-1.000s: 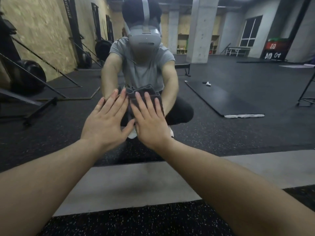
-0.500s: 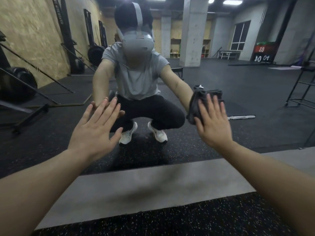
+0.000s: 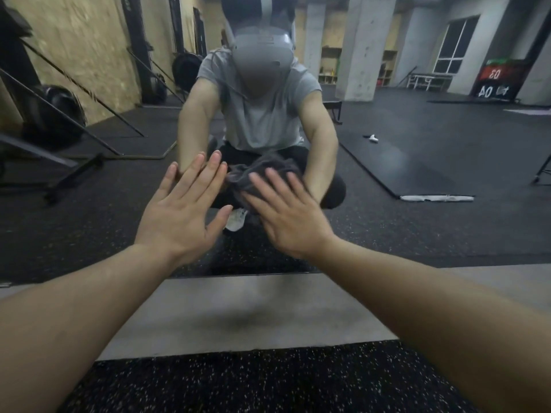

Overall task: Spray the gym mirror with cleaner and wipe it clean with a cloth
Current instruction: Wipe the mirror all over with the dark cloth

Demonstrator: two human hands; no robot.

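Note:
The gym mirror (image 3: 417, 162) fills the view ahead and shows my squatting reflection. A dark grey cloth (image 3: 262, 171) is bunched against the glass low in the middle. My right hand (image 3: 286, 216) presses flat on the cloth with straight, spread fingers. My left hand (image 3: 182, 213) lies flat on the bare glass just left of the cloth, fingers straight and together. No spray bottle shows near my hands.
A grey strip (image 3: 238, 311) runs along the mirror's foot, with speckled black rubber floor (image 3: 268, 383) in front of it. Reflected in the glass are a black mat (image 3: 411, 168), a concrete pillar (image 3: 366, 46) and weight racks (image 3: 53, 114) at the left.
My right hand swept the cloth from the right back toward the middle and lower, ending beside my left hand. The left hand stayed on the glass. The view tilted down slightly.

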